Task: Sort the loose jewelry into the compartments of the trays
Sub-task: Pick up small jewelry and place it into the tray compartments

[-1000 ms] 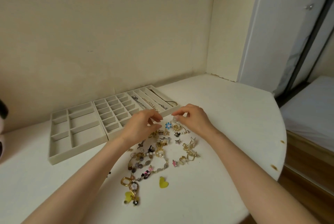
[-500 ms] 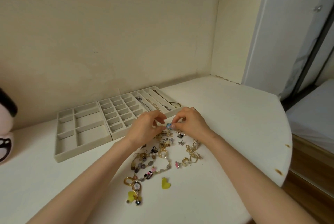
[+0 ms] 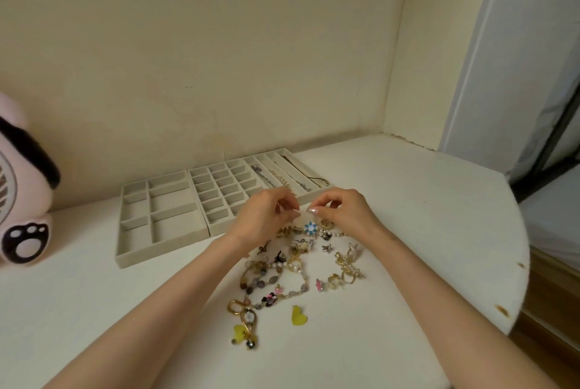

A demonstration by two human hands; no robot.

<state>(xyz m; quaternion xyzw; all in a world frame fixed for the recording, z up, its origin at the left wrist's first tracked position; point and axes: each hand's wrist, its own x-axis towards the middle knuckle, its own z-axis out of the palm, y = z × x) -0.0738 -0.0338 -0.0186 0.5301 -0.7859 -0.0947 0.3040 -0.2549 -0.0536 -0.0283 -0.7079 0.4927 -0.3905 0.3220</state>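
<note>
Three beige trays stand side by side at the back of the white table: a wide-compartment tray (image 3: 163, 251), a small-grid tray (image 3: 201, 200) and a long-slot tray (image 3: 314, 197) with chains lying in its slots. In front of them is a pile of loose jewelry (image 3: 295, 266) with a beaded strand, a gold hair clip (image 3: 346, 263) and a yellow heart (image 3: 299, 316). My left hand (image 3: 266, 219) and right hand (image 3: 343, 213) hover over the pile's far edge, fingertips pinched close together just above a blue flower piece (image 3: 310, 228). Whatever thin part they pinch is too small to see.
A pink plush toy (image 3: 22, 200) stands at the table's left edge. A gold bow keychain (image 3: 244, 319) lies nearest me. The table (image 3: 439, 231) curves to a chipped rim on the right, with a bed and a door frame beyond it. A wall runs right behind the trays.
Both hands stay over the pile's far edge. Their fingertips, closed on the blue flower piece half a second ago, now sit slightly above it and a little apart.
</note>
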